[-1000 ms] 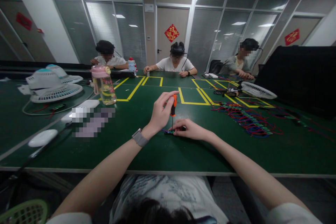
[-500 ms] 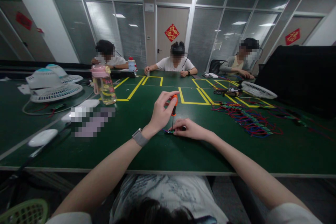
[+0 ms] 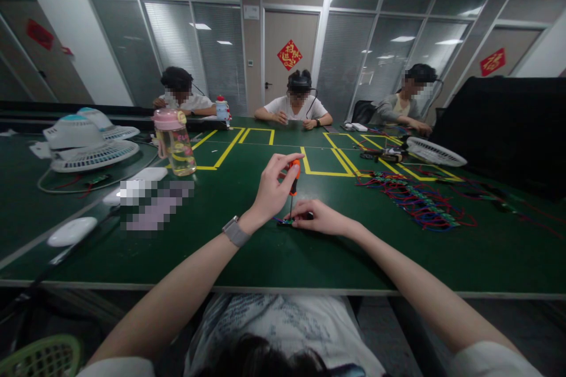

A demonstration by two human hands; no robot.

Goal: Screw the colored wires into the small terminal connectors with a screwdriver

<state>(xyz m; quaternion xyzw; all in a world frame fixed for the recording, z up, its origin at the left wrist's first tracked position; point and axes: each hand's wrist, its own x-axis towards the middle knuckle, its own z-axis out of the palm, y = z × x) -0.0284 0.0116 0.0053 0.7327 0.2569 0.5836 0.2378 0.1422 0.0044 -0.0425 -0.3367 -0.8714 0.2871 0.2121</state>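
My left hand (image 3: pixel 275 184), with a watch at the wrist, is closed around the orange and black handle of a screwdriver (image 3: pixel 295 179). The screwdriver stands nearly upright, and its thin shaft runs down to a small green circuit board (image 3: pixel 286 222) on the table. Low beside the shaft, my right hand (image 3: pixel 313 217) pinches the board's right side with bent fingers. A blue wire shows at the board's left end. The exact spot under the screwdriver's tip is too small to make out.
Right of my hands lies a row of circuit boards (image 3: pixel 420 203) with red and blue wires. A pink-lidded bottle (image 3: pixel 174 141), white fans (image 3: pixel 95 150) and a white mouse (image 3: pixel 73 231) are on the left. Yellow tape (image 3: pixel 329 174) marks the green table (image 3: pixel 247 265). Several people sit opposite.
My hands, the screwdriver and the board look unmoved. Across the table, the person in the middle has raised one hand from the tabletop toward their chest.
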